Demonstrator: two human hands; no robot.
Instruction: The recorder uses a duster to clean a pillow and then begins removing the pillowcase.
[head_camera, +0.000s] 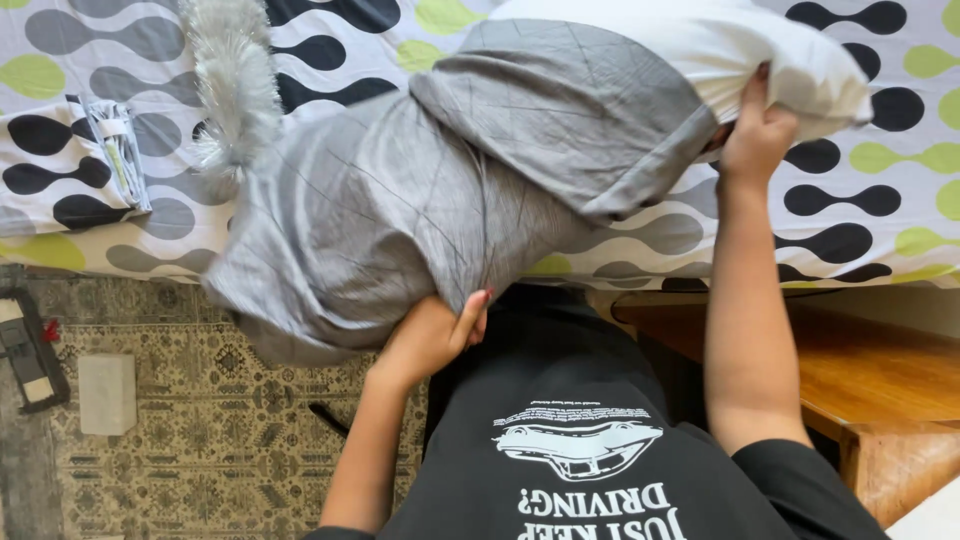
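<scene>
A white pillow (720, 45) lies across the bed, most of it inside a shiny grey pillowcase (400, 200) whose open edge sits near the pillow's right end. My left hand (435, 335) grips the lower, closed end of the pillowcase from underneath, over the bed's edge. My right hand (755, 130) holds the bare white end of the pillow at the upper right, fingers curled around it. A silvery tinsel-like tassel (230, 80) shows at the upper left of the case.
The bed (880, 190) carries a sheet with black, grey and green wavy blobs. A folded matching cloth (100, 160) lies on it at left. Wooden furniture (880, 380) stands at right. A patterned rug (200, 450) with a white block (107, 392) covers the floor.
</scene>
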